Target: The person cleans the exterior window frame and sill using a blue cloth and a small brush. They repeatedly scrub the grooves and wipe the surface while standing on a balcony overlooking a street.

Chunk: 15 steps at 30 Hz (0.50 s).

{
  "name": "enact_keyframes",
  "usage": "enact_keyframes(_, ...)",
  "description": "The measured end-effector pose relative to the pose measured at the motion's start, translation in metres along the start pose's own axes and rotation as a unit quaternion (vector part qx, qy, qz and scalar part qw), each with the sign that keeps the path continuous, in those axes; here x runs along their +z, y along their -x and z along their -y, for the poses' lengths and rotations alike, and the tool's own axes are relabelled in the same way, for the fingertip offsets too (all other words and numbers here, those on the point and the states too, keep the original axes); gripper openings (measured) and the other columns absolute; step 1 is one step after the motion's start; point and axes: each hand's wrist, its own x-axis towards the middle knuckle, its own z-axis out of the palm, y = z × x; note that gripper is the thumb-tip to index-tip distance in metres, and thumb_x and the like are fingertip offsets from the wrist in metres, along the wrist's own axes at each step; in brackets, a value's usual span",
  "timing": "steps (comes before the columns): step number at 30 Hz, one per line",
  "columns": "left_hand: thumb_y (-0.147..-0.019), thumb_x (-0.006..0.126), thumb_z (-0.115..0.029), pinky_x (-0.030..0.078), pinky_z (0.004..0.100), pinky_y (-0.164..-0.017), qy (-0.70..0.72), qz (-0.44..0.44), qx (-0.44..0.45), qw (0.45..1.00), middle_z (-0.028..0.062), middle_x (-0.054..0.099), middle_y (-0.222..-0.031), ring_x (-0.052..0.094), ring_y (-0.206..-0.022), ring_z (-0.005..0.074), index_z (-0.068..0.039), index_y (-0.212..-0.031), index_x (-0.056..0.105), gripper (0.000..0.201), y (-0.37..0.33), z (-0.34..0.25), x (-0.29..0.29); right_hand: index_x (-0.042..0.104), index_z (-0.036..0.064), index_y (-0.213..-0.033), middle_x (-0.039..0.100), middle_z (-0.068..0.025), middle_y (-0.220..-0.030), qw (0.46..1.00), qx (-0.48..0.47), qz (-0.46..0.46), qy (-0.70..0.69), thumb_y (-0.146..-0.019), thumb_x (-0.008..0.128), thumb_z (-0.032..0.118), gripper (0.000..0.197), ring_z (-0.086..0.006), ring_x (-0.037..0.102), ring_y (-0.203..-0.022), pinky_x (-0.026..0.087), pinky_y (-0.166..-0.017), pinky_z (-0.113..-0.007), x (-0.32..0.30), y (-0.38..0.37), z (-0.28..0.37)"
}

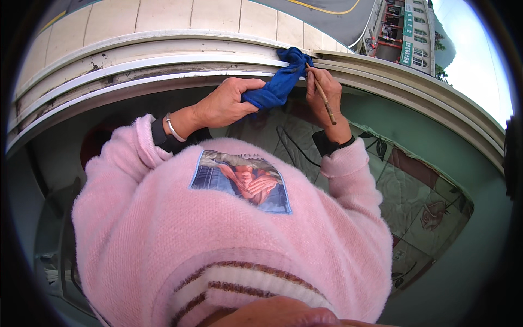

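A blue cloth [275,87] stretches across the window track [180,64], its far end bunched over the rails. My left hand [226,102] grips the near end of the cloth between thumb and fingers. In my right hand [326,90] is a thin wooden stick [322,95], held like a pen and tilted. The stick's upper end meets the far end of the cloth at the track; its lower end points back toward me. Dark grime marks parts of the rails left of the cloth.
Beyond the track lies a pale tiled ledge [163,16], with a road [327,12] and buildings [417,32] outside. A patterned surface with a rose design [434,215] lies below on the right. A dark cable [294,147] curves between my arms.
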Motion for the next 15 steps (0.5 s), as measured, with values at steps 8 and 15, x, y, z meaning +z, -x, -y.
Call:
enact_keyframes(8,-0.082,0.058,-0.007,0.047,0.0277,-0.07,0.054,-0.089,-0.005,0.995,0.0059,0.06,-0.079,0.051,-0.072,0.0115,0.003,-0.106,0.061,0.026,-0.022,0.005,0.015,0.065,0.0069,-0.083,0.066,-0.0166,-0.079,0.953,0.046,0.211,0.215,-0.087,0.058,0.021,0.016,-0.0378,0.064,-0.075,0.05,-0.066,-0.049,0.022,-0.052,-0.01)
enact_keyframes(15,-0.083,0.058,-0.009,0.046,0.028,-0.064,0.032,-0.018,0.017,0.999,0.0071,0.059,-0.073,0.049,-0.066,0.0104,0.003,-0.103,0.061,0.023,-0.001,-0.003,0.014,0.066,0.0019,-0.078,0.063,-0.022,-0.071,0.975,0.074,0.192,0.085,-0.09,0.056,0.025,0.028,-0.0408,0.063,-0.07,0.049,-0.066,-0.048,0.004,-0.052,-0.012)
